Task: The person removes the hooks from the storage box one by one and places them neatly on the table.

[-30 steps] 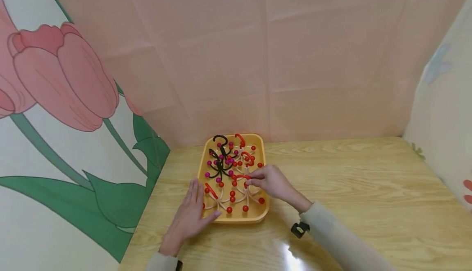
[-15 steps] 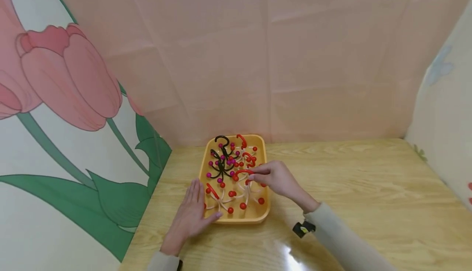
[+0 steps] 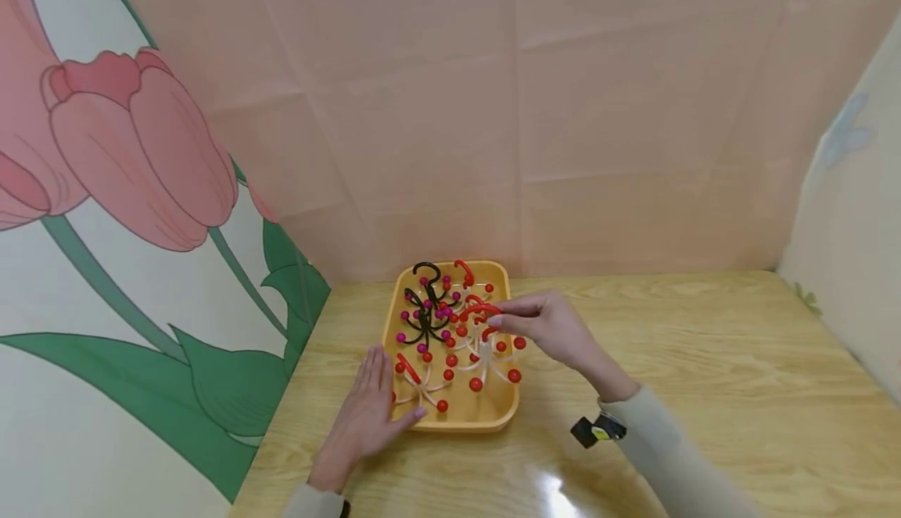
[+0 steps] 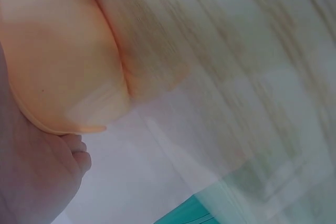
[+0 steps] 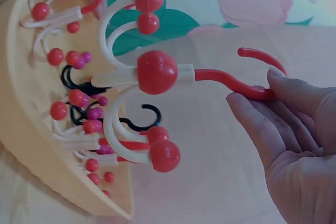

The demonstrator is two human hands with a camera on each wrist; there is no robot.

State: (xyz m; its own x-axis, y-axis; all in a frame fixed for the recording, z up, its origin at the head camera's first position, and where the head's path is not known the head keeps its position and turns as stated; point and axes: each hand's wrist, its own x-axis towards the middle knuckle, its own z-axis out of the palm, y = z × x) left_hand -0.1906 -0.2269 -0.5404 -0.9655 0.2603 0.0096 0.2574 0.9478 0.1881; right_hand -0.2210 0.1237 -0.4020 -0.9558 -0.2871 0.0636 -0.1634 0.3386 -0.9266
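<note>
My right hand [image 3: 556, 330] pinches the red hooked handle of a claw massager [image 3: 486, 354] between thumb and fingers. In the right wrist view this massager [image 5: 118, 77] has curved white arms tipped with red balls, held over the yellow tray [image 5: 68, 184]. My left hand [image 3: 360, 420] rests along the left side of the tray [image 3: 464, 427], fingers straight and thumb across its front rim. Another red-and-white massager [image 3: 421, 386] lies beside that thumb. Black massagers [image 3: 425, 319] with magenta balls lie at the back left, more red ones at the back right.
The tray stands on a wood-grain table [image 3: 676, 393], near a pink cloth backdrop [image 3: 598, 150]. A tulip-printed panel [image 3: 148, 158] rises on the left and a pale panel [image 3: 859, 213] on the right.
My right hand has lifted the massager by its handle from the tray's front right, moving it up and slightly rightward. The left hand stays on the tray's side.
</note>
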